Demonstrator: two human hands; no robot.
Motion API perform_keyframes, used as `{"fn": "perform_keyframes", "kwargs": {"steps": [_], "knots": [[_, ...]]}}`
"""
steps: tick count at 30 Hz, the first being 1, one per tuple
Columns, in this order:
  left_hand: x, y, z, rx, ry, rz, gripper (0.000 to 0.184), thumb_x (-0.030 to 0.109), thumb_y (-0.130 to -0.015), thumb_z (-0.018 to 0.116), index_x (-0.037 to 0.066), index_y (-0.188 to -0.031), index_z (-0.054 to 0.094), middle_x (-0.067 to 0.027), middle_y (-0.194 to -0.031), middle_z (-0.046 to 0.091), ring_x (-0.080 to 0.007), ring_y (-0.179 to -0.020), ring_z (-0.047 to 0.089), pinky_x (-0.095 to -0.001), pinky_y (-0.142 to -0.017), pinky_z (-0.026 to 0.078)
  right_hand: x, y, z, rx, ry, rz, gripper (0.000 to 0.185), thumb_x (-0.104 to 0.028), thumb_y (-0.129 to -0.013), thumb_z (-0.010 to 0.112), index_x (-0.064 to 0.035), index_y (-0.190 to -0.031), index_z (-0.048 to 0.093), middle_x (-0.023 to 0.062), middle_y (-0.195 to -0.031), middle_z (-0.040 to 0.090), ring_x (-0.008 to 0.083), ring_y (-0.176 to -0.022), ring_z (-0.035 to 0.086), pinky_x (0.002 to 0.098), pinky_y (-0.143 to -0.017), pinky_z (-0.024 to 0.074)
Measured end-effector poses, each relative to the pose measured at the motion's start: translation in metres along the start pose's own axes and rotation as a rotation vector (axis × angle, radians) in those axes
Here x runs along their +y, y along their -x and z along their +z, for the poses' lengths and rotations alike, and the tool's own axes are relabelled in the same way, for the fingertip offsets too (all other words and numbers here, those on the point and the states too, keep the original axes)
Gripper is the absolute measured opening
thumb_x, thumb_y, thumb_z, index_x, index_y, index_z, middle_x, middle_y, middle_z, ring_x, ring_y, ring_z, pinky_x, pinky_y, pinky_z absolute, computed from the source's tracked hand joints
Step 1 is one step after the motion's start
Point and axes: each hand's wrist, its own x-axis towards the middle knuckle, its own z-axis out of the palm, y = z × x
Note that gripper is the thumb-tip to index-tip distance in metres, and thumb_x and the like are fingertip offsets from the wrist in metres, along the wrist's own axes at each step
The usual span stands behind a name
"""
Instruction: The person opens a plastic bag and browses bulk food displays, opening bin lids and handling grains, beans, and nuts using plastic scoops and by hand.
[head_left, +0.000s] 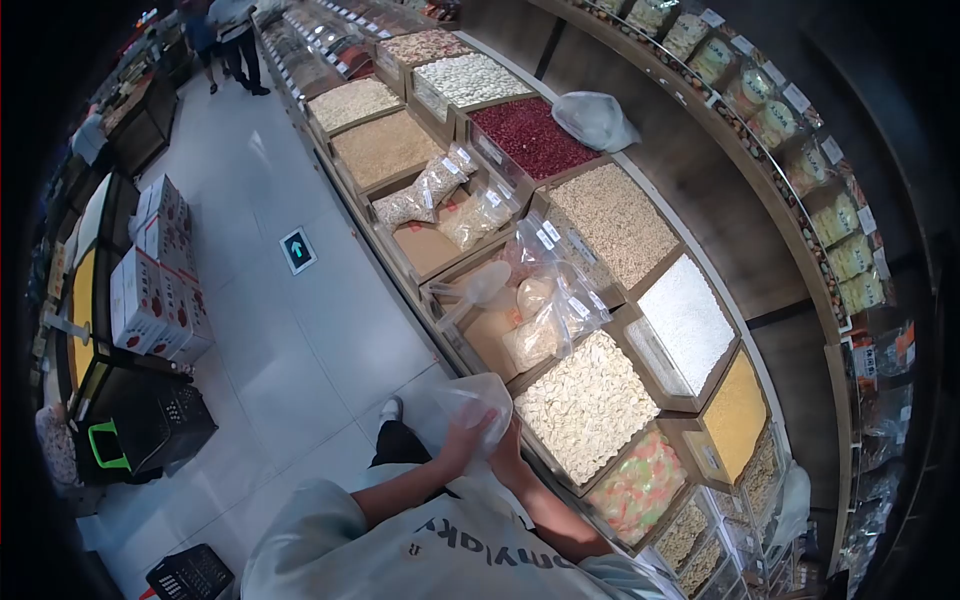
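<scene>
A translucent plastic bag (488,392) is held up in front of my body, beside the edge of the bulk-food bins. My left hand (463,437) is closed on it, with the fingers partly seen through the film. My right hand (508,452) is against its right side with fingers bent around it, partly hidden. No contents can be made out in the bag. Close to my right hand is a bin of pale flakes (585,405). Just beyond lies a compartment with packed clear bags (545,330) and a white plastic scoop (485,287).
Bins of red beans (530,135), brown grain (612,222), white grain (688,318) and yellow grain (737,412) line the right. Wrapped candies (637,478) sit nearer. White cartons (160,275) and a black basket (165,430) stand left of the aisle (270,340). People (235,40) are far ahead.
</scene>
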Motion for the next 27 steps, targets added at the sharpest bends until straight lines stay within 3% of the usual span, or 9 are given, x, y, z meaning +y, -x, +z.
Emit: {"fn": "perform_keyframes", "kwargs": {"steps": [3,4,8,11,14,16,20,22,27], "knots": [[0.008,-0.011,-0.038,-0.021,-0.013,0.034,0.054,0.031,-0.086,0.072,0.005,-0.131,0.056,-0.0137,-0.127,0.057,-0.0270,-0.114,0.055,-0.0397,-0.096,0.044,-0.018,-0.010,0.045,0.021,-0.303,0.121,0.031,-0.014,-0.071,0.075,-0.0034,-0.099,0.066,0.0145,-0.091,0.070,0.0344,-0.085,0.068,0.0378,-0.074,0.0528],[-0.021,-0.034,-0.078,-0.006,-0.600,0.461,0.056,0.027,-0.083,0.073,0.009,-0.133,0.055,-0.0155,-0.131,0.055,-0.0299,-0.118,0.054,-0.0428,-0.098,0.044,-0.024,-0.017,0.064,-0.019,-0.358,0.131,0.030,-0.014,-0.073,0.073,-0.0028,-0.099,0.066,0.0147,-0.091,0.070,0.0341,-0.085,0.068,0.0370,-0.073,0.0526],[0.017,-0.085,-0.209,0.079,-1.234,0.743,0.050,0.012,-0.085,0.064,0.014,-0.135,0.056,-0.0142,-0.131,0.058,-0.0303,-0.117,0.057,-0.0449,-0.095,0.048,-0.076,-0.062,0.174,-0.227,-0.160,0.082,0.030,-0.018,-0.089,0.063,0.0008,-0.113,0.061,0.0158,-0.116,0.061,0.0255,-0.113,0.058,0.0419,-0.091,0.0472],[0.062,-0.107,-0.286,0.082,0.023,0.157,0.033,0.015,-0.095,0.054,0.008,-0.127,0.059,-0.0078,-0.119,0.061,-0.0199,-0.105,0.060,-0.0361,-0.085,0.053,-0.129,-0.097,0.238,-0.406,0.106,-0.141,0.036,-0.016,-0.088,0.063,0.0022,-0.119,0.058,0.0202,-0.121,0.059,0.0321,-0.124,0.051,0.0437,-0.099,0.0427],[0.097,-0.128,-0.348,0.332,0.030,0.478,0.029,0.021,-0.101,0.048,0.004,-0.122,0.058,-0.0042,-0.112,0.059,-0.0128,-0.098,0.059,-0.0292,-0.079,0.054,-0.191,-0.133,0.263,-0.435,-0.071,-0.147,0.048,-0.015,-0.088,0.063,0.0029,-0.131,0.049,0.0229,-0.135,0.047,0.0357,-0.134,0.040,0.0422,-0.108,0.0358],[0.114,-0.146,-0.387,0.160,0.679,0.539,0.032,0.024,-0.100,0.049,0.005,-0.125,0.053,-0.0056,-0.115,0.059,-0.0152,-0.099,0.059,-0.0298,-0.080,0.054,-0.217,-0.144,0.278,-0.267,-0.431,-0.198,0.068,-0.022,-0.086,0.070,-0.0017,-0.143,0.039,0.0230,-0.152,0.024,0.0413,-0.141,0.028,0.0465,-0.115,0.0269],[0.097,-0.175,-0.464,-0.064,0.262,0.734,0.040,0.027,-0.100,0.049,0.006,-0.135,0.045,-0.0057,-0.117,0.057,-0.0160,-0.103,0.059,-0.0303,-0.087,0.052,-0.245,-0.187,0.284,-0.160,-0.178,-0.495,0.074,-0.031,-0.081,0.077,-0.0097,-0.143,0.043,0.0237,-0.152,0.024,0.0453,-0.141,0.024,0.0566,-0.114,0.0243],[0.073,-0.188,-0.479,-0.041,0.829,0.442,0.045,0.029,-0.100,0.049,0.007,-0.138,0.042,-0.0047,-0.123,0.054,-0.0156,-0.113,0.055,-0.0309,-0.095,0.047,-0.246,-0.203,0.290,-0.251,-0.048,-0.613,0.075,-0.038,-0.076,0.080,-0.0180,-0.141,0.048,0.0207,-0.153,0.026,0.0460,-0.142,0.021,0.0630,-0.112,0.0223],[0.118,-0.171,-0.409,0.086,0.578,0.239,0.045,0.027,-0.099,0.049,0.007,-0.139,0.042,-0.0053,-0.125,0.053,-0.0163,-0.116,0.053,-0.0318,-0.098,0.045,-0.226,-0.224,0.303,-0.200,-0.126,-0.682,0.068,-0.039,-0.073,0.081,-0.0212,-0.134,0.056,0.0139,-0.147,0.040,0.0435,-0.140,0.029,0.0615,-0.111,0.0252]]}}
